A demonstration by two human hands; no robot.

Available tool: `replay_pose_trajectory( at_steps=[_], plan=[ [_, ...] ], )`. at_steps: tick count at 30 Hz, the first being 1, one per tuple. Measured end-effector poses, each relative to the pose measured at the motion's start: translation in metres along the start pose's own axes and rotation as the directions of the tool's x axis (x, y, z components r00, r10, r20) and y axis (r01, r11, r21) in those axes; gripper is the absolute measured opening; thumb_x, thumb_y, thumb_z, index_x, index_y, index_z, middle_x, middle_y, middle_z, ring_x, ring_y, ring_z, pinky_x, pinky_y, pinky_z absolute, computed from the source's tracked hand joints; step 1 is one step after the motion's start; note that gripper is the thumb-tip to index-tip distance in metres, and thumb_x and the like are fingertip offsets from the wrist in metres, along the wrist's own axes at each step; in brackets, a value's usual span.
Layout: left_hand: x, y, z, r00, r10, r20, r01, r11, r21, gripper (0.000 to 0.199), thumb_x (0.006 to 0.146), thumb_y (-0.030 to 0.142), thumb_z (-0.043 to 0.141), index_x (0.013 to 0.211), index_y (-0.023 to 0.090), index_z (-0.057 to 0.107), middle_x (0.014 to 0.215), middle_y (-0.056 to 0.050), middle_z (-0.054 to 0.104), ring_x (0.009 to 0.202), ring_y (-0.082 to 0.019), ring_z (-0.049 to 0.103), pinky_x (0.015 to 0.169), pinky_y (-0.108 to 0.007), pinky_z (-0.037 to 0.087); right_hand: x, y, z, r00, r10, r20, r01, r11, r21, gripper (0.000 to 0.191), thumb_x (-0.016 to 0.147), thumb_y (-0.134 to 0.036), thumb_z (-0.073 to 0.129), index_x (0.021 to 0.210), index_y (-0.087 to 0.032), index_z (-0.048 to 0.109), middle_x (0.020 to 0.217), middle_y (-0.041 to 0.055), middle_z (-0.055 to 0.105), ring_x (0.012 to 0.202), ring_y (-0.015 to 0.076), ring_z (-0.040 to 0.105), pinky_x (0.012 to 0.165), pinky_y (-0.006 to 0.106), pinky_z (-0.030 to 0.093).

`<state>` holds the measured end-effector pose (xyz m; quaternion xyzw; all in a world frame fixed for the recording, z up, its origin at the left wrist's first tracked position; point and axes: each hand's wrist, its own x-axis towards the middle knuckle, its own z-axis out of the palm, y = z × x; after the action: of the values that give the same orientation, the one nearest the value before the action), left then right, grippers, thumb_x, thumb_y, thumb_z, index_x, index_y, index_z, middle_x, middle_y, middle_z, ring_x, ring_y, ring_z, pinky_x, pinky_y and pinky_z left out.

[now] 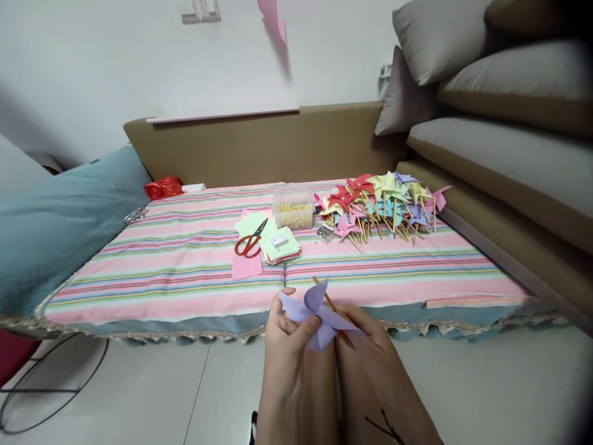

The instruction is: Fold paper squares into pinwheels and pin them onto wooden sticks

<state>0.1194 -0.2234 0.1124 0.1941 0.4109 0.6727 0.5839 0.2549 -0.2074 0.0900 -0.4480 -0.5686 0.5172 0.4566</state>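
A purple pinwheel (319,318) is in both hands, held up in front of the near edge of the sofa (259,145). The left hand (290,324) has it in a pinch — thumb pressed on the front at the middle, fingers behind and to the left. The right hand (365,327) is curled closed around the lower part of a stick (330,301), though a blade hides some of its grip; the stick slants up to the left behind the pinwheel, its top end showing above.

Beyond the hands, a striped cloth (162,266) covers the seat. Red-handled scissors (250,244) lie near the middle, blades over green sheets (252,223), with pink paper (247,267) just below the handles. To their right is a paper stack (287,253), a small white block (279,240) on top. Behind stands a clear tub (293,216) of sticks, and right of it a little open box (325,233) of small bits, too small to make out. Farther right lies a heap of pinwheels (382,201) — red, yellow, blue, pink and purple, many with sticks. A red bag (163,188) sits at the far left, and cushions (445,37) are piled at the right.
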Motion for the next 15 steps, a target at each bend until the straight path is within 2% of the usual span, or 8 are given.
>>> replay_pose_trajectory(
  at_steps=[7,11,15],
  plan=[
    [-0.014,0.002,-0.002,0.987,0.103,0.123,-0.074,0.972,-0.225,0.057,0.057,0.022,0.091,0.103,0.023,0.057,0.07,0.007,0.058,0.056,-0.004,0.053,0.053,-0.014,0.042,-0.026,-0.013,-0.016,0.998,-0.049,-0.033,0.049,0.999,0.002,0.031,0.091,-0.046,0.055,0.111,-0.028,0.07,0.08,0.0037,0.068,0.069,0.0196,0.062,0.066,0.033,0.05],
    [-0.02,0.004,-0.005,0.973,0.15,0.174,-0.101,0.959,-0.263,0.056,0.06,0.021,0.09,0.105,0.026,0.057,0.067,0.009,0.056,0.055,-0.004,0.054,0.054,-0.014,0.043,-0.029,-0.011,-0.013,0.998,-0.052,-0.018,0.051,0.998,-0.028,0.031,0.09,-0.046,0.056,0.114,-0.029,0.067,0.086,0.0044,0.07,0.081,0.0217,0.066,0.075,0.034,0.053],
    [-0.021,0.002,-0.007,0.972,0.164,0.169,-0.124,0.967,-0.224,0.056,0.059,0.028,0.091,0.104,0.027,0.057,0.066,0.008,0.055,0.055,-0.006,0.055,0.053,-0.017,0.044,-0.029,-0.01,-0.01,0.998,-0.068,-0.01,0.068,0.997,-0.023,0.029,0.09,-0.048,0.056,0.108,-0.028,0.068,0.094,0.006,0.073,0.091,0.0239,0.067,0.081,0.036,0.053]
  ],
)
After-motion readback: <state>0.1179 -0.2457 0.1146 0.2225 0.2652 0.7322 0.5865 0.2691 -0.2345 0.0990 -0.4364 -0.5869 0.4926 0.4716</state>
